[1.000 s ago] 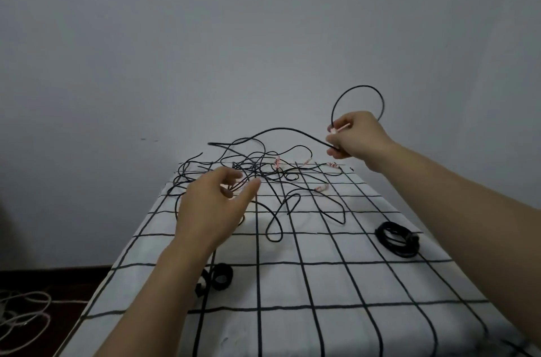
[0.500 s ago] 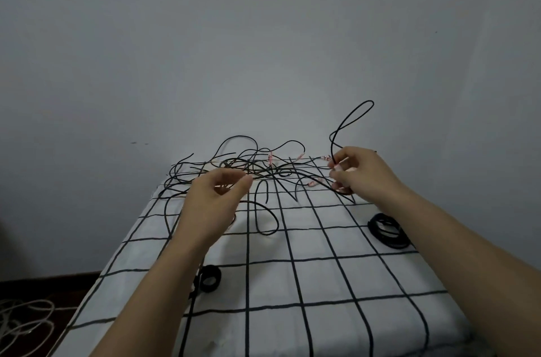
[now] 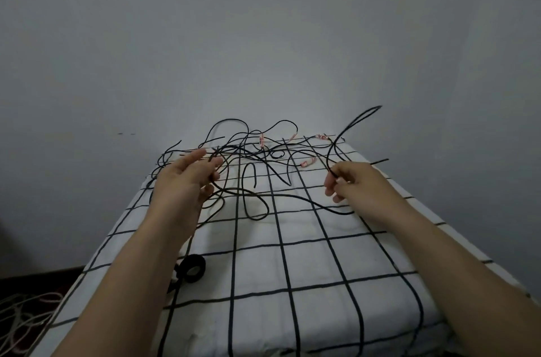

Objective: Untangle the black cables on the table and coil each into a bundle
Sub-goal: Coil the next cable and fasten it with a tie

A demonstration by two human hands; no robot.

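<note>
A tangle of black cables [image 3: 248, 157] lies across the far half of the table [image 3: 316, 263], which is covered in a white cloth with a black grid. My right hand [image 3: 357, 184] pinches one black cable [image 3: 336, 143] at the far right; its loop rises above the table edge and a short end sticks out to the right. My left hand [image 3: 187, 178] reaches into the left side of the tangle with fingers extended, strands running between thumb and fingers. I cannot see it gripping any strand.
A roll of black tape [image 3: 191, 267] lies by my left forearm near the table's left edge. Small pink ties [image 3: 307, 163] sit among the cables. A light cord [image 3: 23, 312] lies on the dark floor at the left. A grey wall stands right behind the table.
My right hand has come down from high above the table to just over the cloth, carrying the cable loop with it. My left hand's fingers have spread. A coiled bundle at the right is now hidden by my arm.
</note>
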